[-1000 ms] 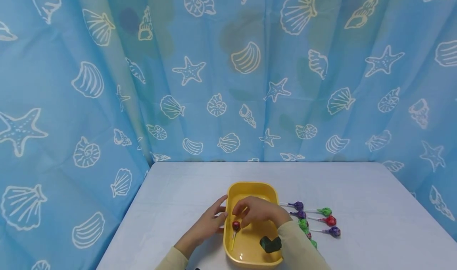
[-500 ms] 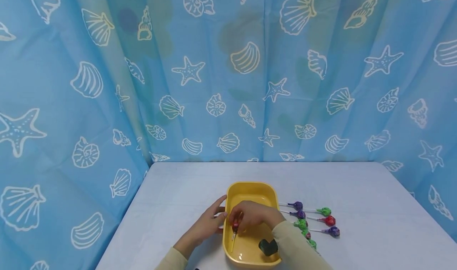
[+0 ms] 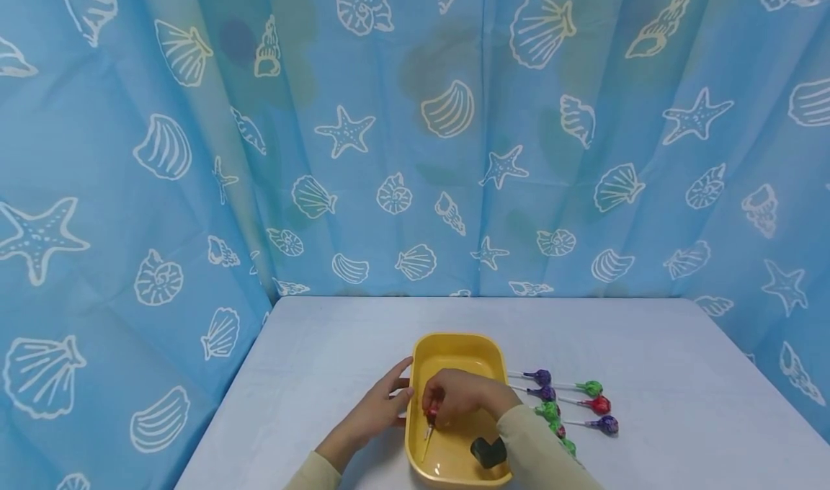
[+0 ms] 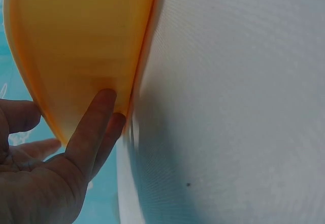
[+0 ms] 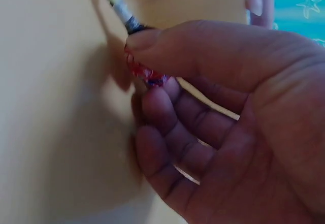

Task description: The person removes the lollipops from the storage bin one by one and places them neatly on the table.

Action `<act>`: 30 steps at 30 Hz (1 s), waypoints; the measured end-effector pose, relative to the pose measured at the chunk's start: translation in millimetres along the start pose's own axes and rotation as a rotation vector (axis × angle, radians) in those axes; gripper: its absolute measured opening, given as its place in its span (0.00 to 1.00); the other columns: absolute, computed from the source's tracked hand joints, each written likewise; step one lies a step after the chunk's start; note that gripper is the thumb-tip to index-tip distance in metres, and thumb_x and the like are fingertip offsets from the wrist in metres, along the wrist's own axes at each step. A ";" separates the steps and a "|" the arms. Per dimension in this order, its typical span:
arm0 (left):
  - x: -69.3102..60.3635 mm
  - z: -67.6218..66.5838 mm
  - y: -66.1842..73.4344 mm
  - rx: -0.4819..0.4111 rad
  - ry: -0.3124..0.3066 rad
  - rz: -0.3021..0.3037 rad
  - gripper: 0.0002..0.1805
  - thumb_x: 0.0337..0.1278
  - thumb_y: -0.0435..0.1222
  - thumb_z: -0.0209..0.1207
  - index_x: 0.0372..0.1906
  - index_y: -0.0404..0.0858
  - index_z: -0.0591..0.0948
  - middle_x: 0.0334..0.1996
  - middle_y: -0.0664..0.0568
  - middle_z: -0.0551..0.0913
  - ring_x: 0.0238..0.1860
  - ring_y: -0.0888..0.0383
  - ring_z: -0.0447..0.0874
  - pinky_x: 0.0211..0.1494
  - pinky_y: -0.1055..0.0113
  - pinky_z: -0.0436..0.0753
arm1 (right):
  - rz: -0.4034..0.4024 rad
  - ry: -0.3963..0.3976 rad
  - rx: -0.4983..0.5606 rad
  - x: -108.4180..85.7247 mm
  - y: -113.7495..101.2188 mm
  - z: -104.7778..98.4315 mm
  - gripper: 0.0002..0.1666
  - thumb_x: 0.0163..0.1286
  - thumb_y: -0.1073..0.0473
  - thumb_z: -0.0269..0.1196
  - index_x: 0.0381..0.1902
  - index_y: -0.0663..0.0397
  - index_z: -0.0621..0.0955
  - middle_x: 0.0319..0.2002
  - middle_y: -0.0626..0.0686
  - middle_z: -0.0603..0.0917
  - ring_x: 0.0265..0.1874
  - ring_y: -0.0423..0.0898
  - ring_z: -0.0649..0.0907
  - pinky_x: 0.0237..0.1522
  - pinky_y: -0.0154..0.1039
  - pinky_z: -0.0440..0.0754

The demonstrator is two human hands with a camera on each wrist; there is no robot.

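Note:
A yellow plastic tub (image 3: 460, 343) stands on the white table. Inside it, my right hand (image 3: 457, 398) pinches the red-wrapped head of a lollipop (image 3: 431, 419) between thumb and fingers. The right wrist view shows the lollipop (image 5: 147, 71) close up, its pale stick pointing away from the palm. My left hand (image 3: 376, 409) rests against the tub's left side. In the left wrist view its spread fingers (image 4: 91, 132) touch the outer wall of the tub (image 4: 81, 41).
To the tub's right lie several wrapped lollipops, among them a red one (image 3: 599, 405), a green one (image 3: 591, 388) and a purple one (image 3: 607, 424). A dark band (image 3: 489, 452) sits at my right wrist. A blue shell-print curtain (image 3: 415, 151) hangs behind the table.
My right hand has come down onto the red lollipop in the tub and now pinches its head. The lollipop has shifted slightly right. My left hand stays at the tub's side.

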State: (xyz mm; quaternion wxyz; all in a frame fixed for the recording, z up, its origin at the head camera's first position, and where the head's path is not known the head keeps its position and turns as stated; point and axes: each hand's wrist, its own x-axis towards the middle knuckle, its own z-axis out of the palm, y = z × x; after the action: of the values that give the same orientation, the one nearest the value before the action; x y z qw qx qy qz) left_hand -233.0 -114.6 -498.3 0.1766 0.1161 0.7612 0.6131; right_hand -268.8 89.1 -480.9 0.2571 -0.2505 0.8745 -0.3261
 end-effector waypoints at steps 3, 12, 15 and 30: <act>-0.4 0.1 0.2 -0.002 -0.003 0.009 0.33 0.77 0.31 0.50 0.81 0.42 0.56 0.67 0.29 0.69 0.62 0.35 0.76 0.45 0.52 0.90 | -0.002 0.013 0.003 -2.6 0.5 -3.0 0.15 0.55 0.71 0.74 0.34 0.47 0.84 0.30 0.45 0.83 0.31 0.43 0.78 0.40 0.35 0.82; 2.3 0.2 0.5 0.018 -0.002 0.002 0.33 0.77 0.31 0.50 0.81 0.43 0.56 0.67 0.30 0.69 0.61 0.36 0.77 0.45 0.51 0.90 | -0.021 0.051 0.074 -9.8 4.0 -8.6 0.15 0.53 0.69 0.76 0.35 0.50 0.84 0.31 0.46 0.82 0.33 0.46 0.78 0.40 0.36 0.81; 3.0 0.7 -0.5 0.018 -0.001 0.003 0.33 0.77 0.31 0.50 0.81 0.43 0.56 0.67 0.30 0.70 0.61 0.37 0.77 0.44 0.51 0.90 | -0.036 0.070 0.087 -12.8 5.5 -10.6 0.14 0.54 0.67 0.76 0.36 0.49 0.84 0.32 0.46 0.82 0.34 0.46 0.78 0.41 0.36 0.81; 1.8 2.3 -0.6 0.019 0.018 -0.024 0.33 0.77 0.32 0.50 0.81 0.43 0.56 0.67 0.31 0.70 0.62 0.37 0.77 0.44 0.52 0.91 | -0.152 0.284 0.078 -32.3 10.4 -19.7 0.11 0.58 0.61 0.70 0.39 0.53 0.83 0.32 0.44 0.80 0.34 0.44 0.77 0.39 0.34 0.81</act>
State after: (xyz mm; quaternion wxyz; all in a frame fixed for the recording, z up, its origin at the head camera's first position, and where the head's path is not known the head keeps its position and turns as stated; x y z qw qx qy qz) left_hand -233.7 -111.9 -499.5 0.1758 0.1030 0.7699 0.6048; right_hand -259.7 124.3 -466.0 0.1148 -0.2571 0.8674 -0.4103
